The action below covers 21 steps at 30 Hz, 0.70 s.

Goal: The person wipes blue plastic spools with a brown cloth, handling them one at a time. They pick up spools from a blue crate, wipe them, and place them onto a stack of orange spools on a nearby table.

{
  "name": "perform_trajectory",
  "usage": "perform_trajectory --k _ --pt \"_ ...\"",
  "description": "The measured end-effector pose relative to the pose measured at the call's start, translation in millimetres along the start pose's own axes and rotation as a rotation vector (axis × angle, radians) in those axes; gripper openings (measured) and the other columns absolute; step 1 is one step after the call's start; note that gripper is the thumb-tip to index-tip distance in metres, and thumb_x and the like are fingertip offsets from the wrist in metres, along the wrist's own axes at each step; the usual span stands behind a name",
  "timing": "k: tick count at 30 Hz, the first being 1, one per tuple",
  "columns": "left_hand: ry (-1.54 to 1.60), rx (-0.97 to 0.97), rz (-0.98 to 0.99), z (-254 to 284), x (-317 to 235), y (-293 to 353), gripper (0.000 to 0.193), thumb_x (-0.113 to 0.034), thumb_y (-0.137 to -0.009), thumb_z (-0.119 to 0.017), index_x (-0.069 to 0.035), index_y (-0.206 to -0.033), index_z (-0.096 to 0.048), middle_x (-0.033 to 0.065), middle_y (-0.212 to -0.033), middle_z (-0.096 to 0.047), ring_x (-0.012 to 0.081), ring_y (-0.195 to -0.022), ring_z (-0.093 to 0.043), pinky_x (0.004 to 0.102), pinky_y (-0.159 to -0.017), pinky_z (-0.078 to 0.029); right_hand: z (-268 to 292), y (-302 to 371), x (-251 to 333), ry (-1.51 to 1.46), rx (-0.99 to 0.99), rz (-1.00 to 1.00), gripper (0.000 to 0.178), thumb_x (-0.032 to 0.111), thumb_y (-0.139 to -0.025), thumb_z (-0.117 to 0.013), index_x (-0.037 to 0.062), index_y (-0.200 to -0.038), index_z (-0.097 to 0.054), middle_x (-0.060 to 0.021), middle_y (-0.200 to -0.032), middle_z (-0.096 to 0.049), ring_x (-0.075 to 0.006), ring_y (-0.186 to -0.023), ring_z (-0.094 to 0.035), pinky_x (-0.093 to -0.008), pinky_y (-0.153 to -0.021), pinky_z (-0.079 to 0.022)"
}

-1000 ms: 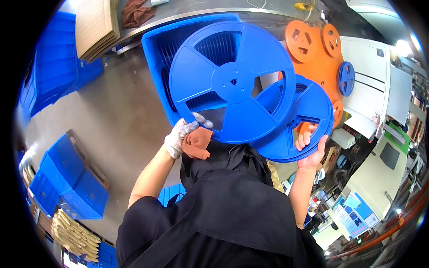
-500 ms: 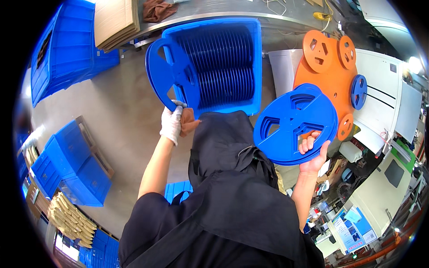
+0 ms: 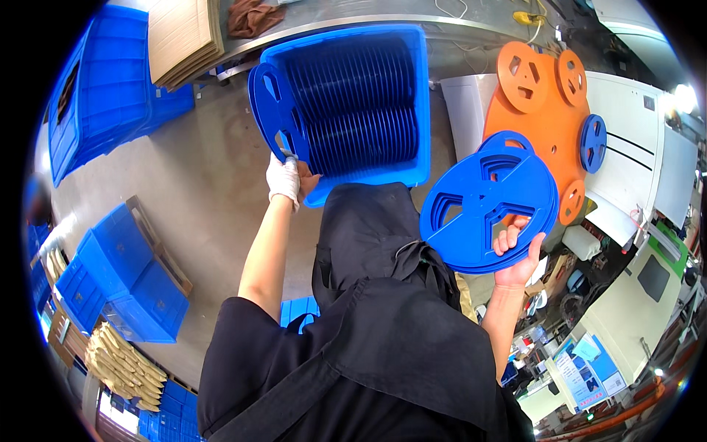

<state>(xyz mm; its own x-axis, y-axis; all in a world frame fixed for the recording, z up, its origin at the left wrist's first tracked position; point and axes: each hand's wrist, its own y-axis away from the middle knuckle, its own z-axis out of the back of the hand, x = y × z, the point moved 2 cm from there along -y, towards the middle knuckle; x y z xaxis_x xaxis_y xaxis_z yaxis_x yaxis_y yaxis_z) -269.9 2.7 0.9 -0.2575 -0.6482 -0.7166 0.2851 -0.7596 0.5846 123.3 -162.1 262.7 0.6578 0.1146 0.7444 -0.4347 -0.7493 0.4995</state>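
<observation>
My white-gloved left hand [image 3: 283, 179] grips the lower edge of a blue plastic reel [image 3: 277, 112]. A brown cloth [image 3: 306, 181] is bunched in the same hand. The reel is tilted edge-on at the left side of a blue bin [image 3: 424, 103], overlapping its wall. Inside the bin, several blue reels [image 3: 361, 140] stand on edge in two packed rows. My bare right hand [image 3: 518, 267] clasps a stack of blue reels [image 3: 471, 221] at its lower right, fingers through a cut-out and thumb along the rim.
Beyond the stack is an orange round stand [image 3: 508, 118] carrying small orange discs and one blue disc. A metal table [image 3: 353, 13] with flat cardboard [image 3: 184, 37] and a brown rag [image 3: 252, 18] runs behind the bin. Blue crates [image 3: 110, 96] stand to the left.
The reel in my left hand has turned more edge-on, and the hand with the cloth has shifted slightly up. My right hand keeps its hold on the stack.
</observation>
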Motion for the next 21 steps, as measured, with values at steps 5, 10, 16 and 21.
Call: perform_trajectory --k 5,10,16,21 --pt "0.059 0.074 -0.040 -11.6 7.8 -19.3 0.010 -0.003 -0.084 -0.056 -0.008 -0.091 -0.059 0.0040 -0.083 -0.064 0.0148 -0.078 -0.059 0.0301 -0.077 -0.048 -1.0 1.5 -1.2 -0.012 0.017 0.001 0.053 0.055 -0.096 -0.042 0.0045 -0.110 -0.050 -0.0037 -0.070 -0.045 -0.0169 -0.063 -0.046 -0.0286 -0.055 -0.040" --pt "-0.122 0.206 -0.033 -20.4 31.4 -46.2 0.030 -0.015 -0.084 -0.062 -0.007 -0.113 -0.058 0.0109 -0.096 -0.067 0.0230 -0.089 -0.063 0.0330 -0.084 -0.048 -2.0 0.3 -1.1 -0.004 0.039 -0.005 0.053 0.055 -0.096 -0.042 0.0047 -0.112 -0.050 -0.0038 -0.070 -0.046 -0.0169 -0.063 -0.046 -0.0287 -0.055 -0.040" --pt "-0.544 0.419 0.193 -26.4 8.3 -12.2 0.083 -0.023 -0.082 -0.061 -0.015 -0.151 -0.014 0.0233 -0.135 -0.048 0.0368 -0.115 -0.056 0.0400 -0.097 -0.045 -15.8 -1.2 0.2 0.105 -0.132 0.075 0.058 0.055 -0.096 -0.042 0.0053 -0.126 -0.046 -0.0048 -0.076 -0.053 -0.0178 -0.066 -0.051 -0.0292 -0.057 -0.043" --pt "-0.676 0.532 -0.581 -55.6 -17.7 55.2 0.072 -0.009 -0.080 -0.056 -0.018 -0.146 -0.029 0.0156 -0.151 -0.029 0.0375 -0.103 -0.061 0.0409 -0.092 -0.049 -20.3 2.3 3.1 0.110 -0.178 0.165 0.065 0.057 -0.094 -0.043 0.0055 -0.134 -0.042 -0.0051 -0.079 -0.056 -0.0176 -0.066 -0.053 -0.0288 -0.057 -0.044"
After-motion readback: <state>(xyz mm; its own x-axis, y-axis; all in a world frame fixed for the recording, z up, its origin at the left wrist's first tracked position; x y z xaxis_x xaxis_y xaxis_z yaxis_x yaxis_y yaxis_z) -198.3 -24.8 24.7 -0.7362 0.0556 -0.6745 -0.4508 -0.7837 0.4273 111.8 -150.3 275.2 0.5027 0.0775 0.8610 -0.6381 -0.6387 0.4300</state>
